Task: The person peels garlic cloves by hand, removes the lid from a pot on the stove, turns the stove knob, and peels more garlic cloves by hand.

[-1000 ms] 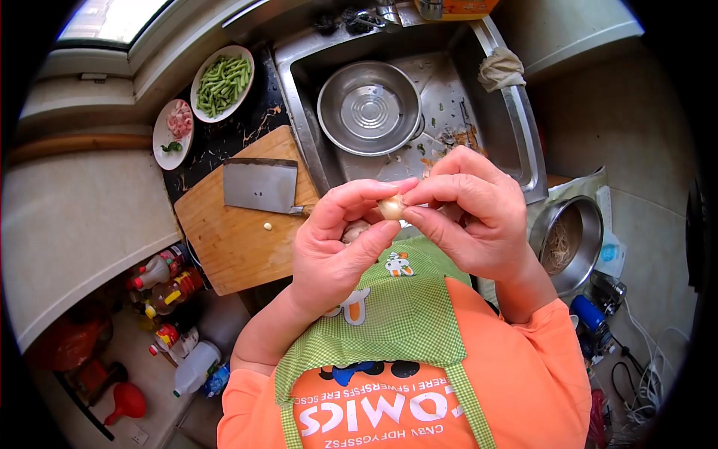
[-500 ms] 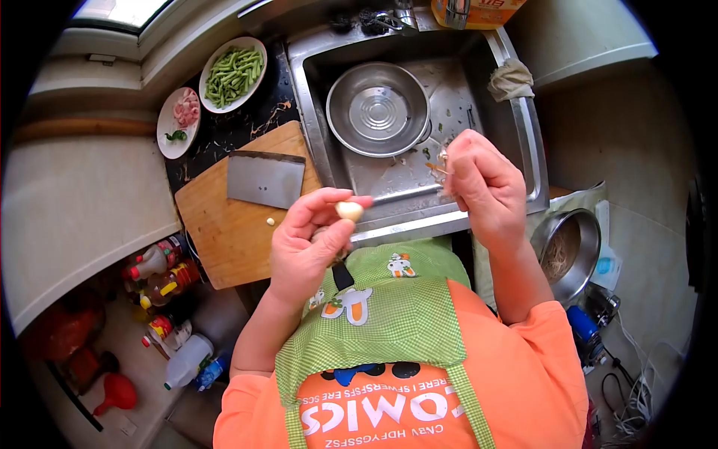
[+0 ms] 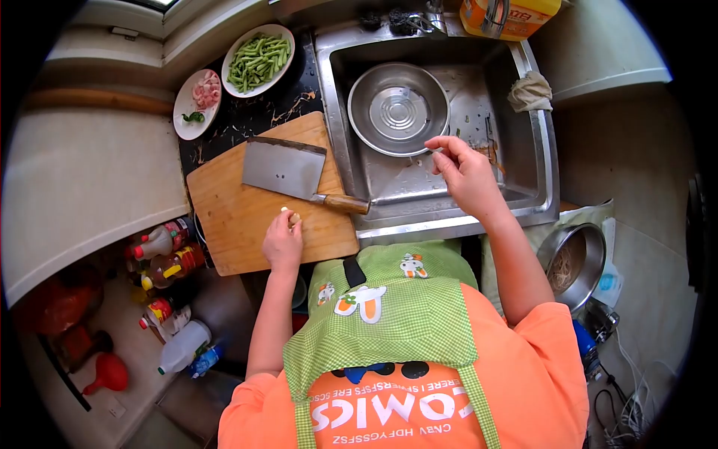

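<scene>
My left hand [image 3: 283, 243] is low over the near part of the wooden cutting board [image 3: 224, 217], its fingers closed on a pale garlic clove [image 3: 295, 218]. Right at its fingertips shows a small white piece [image 3: 284, 209], probably garlic too. Behind it on the board lies a cleaver [image 3: 284, 169], its wooden handle pointing right toward the sink edge. My right hand [image 3: 470, 178] hovers above the sink [image 3: 404, 187], thumb and index finger slightly apart, with nothing clear between them. Just beyond those fingers a round metal basin [image 3: 359, 123] stands in the sink.
Left of the sink are a plate of cut green beans [image 3: 258, 63] and a plate with pink meat pieces and green bits [image 3: 197, 105]. A cloth [image 3: 530, 91] drapes over the sink's right rim. At right sits a metal bowl [image 3: 591, 254]; bottles [image 3: 176, 266] stand lower left.
My left hand has gone down and left to the board with the clove. My right hand has loosened; the peel seen at its fingers is gone from them. The view has shifted slightly.
</scene>
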Demonstrator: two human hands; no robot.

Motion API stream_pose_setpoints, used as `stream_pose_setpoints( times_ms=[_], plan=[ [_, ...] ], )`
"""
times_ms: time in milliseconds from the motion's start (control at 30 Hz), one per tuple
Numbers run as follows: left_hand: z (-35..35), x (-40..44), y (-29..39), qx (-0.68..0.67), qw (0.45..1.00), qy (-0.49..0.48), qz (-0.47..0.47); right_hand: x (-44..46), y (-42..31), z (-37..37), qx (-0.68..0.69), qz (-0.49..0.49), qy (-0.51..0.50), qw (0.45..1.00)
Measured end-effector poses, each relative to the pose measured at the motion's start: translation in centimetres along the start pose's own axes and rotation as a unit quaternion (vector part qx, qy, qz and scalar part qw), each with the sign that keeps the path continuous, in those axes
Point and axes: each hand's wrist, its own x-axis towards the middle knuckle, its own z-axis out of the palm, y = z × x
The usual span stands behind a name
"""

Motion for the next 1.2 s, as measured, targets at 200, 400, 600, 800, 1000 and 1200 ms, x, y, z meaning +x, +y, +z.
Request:
stream_pose_setpoints(
  times_ms=[200, 400, 600, 800, 1000, 1200],
  plan=[
    [0.8, 0.0, 0.4, 0.006, 0.999, -0.028, 0.024, 0.3, 2.1, 0.6, -0.119, -0.088, 0.040, 0.988],
    [0.6, -0.5, 1.4, -0.012, 0.999, 0.016, 0.025, 1.4, 5.2, -0.7, 0.151, 0.102, -0.107, 0.977],
    [-1.0, 0.5, 0.2, -0.239, 0.958, 0.032, -0.153, 1.1, 9.7, -0.7, -0.145, 0.093, 0.001, 0.985],
    [-6.0, 3.6, 4.6, -0.807, 0.490, -0.129, -0.304, 1.6, 9.7, -0.2, -0.163, 0.060, 0.070, 0.982],
    [-9.3, 5.1, 14.0, -0.818, 0.481, -0.273, -0.155, 0.8, 5.8, 0.4, -0.230, -0.094, 0.205, 0.947],
    [-10.4, 6.0, 18.3, -0.727, 0.620, -0.295, 0.005, -2.2, -2.7, -2.0, -0.039, -0.132, 0.104, 0.985]
  ],
)
